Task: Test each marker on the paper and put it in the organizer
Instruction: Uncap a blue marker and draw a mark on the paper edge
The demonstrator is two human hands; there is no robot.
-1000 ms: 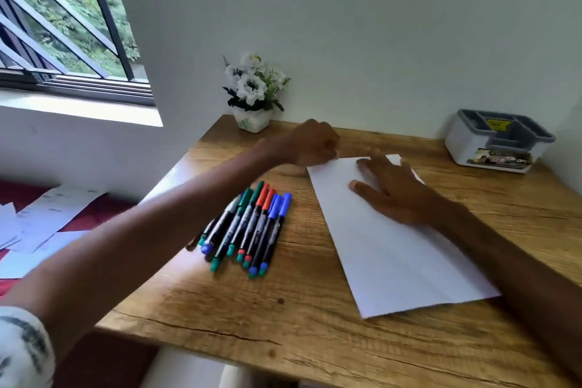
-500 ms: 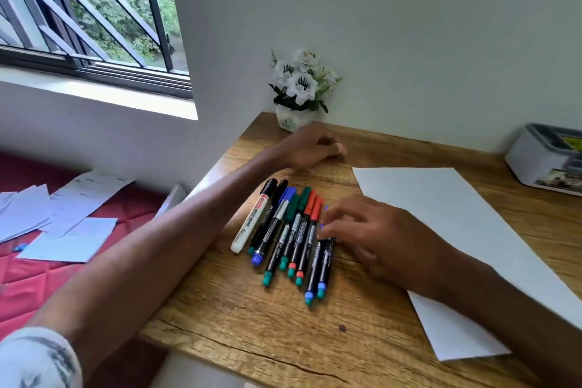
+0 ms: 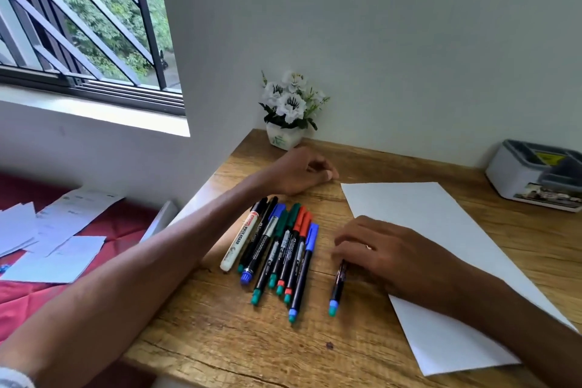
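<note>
It looked like a room in a home, with one corner kept for study. A wooden desk (image 3: 220,340) sat against plain white walls (image 3: 409,41), bearing markers (image 3: 277,249), an organizer (image 3: 516,179) and a little pot of white flowers (image 3: 288,110). Beside it a barred window (image 3: 145,9) gave onto green trees (image 3: 104,9), and loose papers (image 3: 56,258) lay on a red quilted cover (image 3: 19,302) below the sill.

Grainy matt wooden desk (image 3: 441,167) (cracked), smooth white paper (image 3: 425,217), glossy plastic markers (image 3: 277,249)
</note>
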